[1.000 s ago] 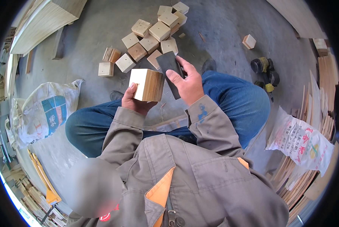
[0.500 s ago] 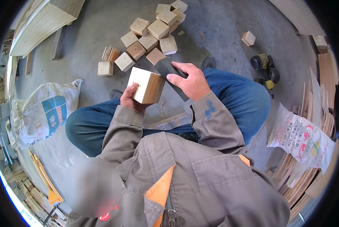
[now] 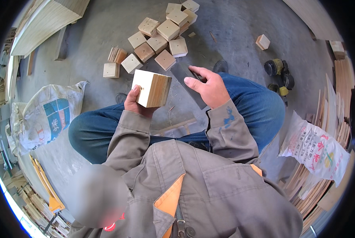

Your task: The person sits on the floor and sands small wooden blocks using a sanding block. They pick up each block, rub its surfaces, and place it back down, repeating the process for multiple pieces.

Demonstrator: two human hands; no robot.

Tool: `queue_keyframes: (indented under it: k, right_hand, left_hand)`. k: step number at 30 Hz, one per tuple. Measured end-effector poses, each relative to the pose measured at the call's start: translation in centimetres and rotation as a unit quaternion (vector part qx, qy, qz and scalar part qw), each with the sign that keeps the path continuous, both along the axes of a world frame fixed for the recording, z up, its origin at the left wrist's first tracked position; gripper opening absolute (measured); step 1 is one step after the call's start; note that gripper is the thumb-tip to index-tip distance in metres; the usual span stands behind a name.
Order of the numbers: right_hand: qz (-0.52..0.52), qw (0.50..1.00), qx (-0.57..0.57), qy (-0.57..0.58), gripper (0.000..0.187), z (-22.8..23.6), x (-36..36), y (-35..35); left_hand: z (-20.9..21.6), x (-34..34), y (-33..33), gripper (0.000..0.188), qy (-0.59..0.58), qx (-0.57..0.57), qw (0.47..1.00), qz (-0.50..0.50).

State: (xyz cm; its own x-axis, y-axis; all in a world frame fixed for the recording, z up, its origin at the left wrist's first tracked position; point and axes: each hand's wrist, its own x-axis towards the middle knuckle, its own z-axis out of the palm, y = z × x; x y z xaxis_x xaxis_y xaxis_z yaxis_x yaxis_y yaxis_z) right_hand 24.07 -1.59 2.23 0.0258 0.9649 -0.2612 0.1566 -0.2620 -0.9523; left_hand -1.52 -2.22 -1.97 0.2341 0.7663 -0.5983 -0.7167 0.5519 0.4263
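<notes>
My left hand (image 3: 135, 104) grips a pale wooden block (image 3: 149, 89) from its left side, thumb on the top face beside a small hole. The block's right side shows layered brown edges. My right hand (image 3: 211, 88) holds a long, flat, dark grey sanding block (image 3: 186, 84), thumb on its upper face and fingers over the far edge. It is tilted, just right of the wooden block and apart from it. The sanding block's underside is hidden. Beyond both hands, several similar wooden blocks (image 3: 156, 43) lie clustered on the floor.
A single block (image 3: 262, 42) and a yellow-and-black power drill (image 3: 278, 68) lie on the floor to the right. White printed sacks lie at the left (image 3: 52, 113) and right (image 3: 316, 148). Stacked wood strips (image 3: 342, 95) line the right side. My bent legs (image 3: 252, 101) frame the work area.
My right hand has moved the sanding block to the right, away from the wooden block's side. My left hand keeps hold of the block, which has barely shifted.
</notes>
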Motion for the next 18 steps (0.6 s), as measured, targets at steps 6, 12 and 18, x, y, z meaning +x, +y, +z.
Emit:
queue_keyframes:
  k: [6,12,18]
  right_hand:
    - [-0.008,0.999,0.0,0.049,0.054,-1.5,-1.5,0.3]
    - [0.041,0.999,-0.024,-0.01,0.056,-1.3,-0.3,0.1]
    - [0.042,0.99,-0.001,-0.135,0.058,-0.1,1.0,-0.1]
  left_hand:
    - [-1.2,-0.1,-0.3,0.072,-0.002,0.02,1.0,-0.019]
    - [-1.7,-0.2,-0.4,0.072,0.042,0.011,0.999,-0.003]
    - [-0.5,-0.2,0.1,0.072,0.013,0.001,1.0,0.005]
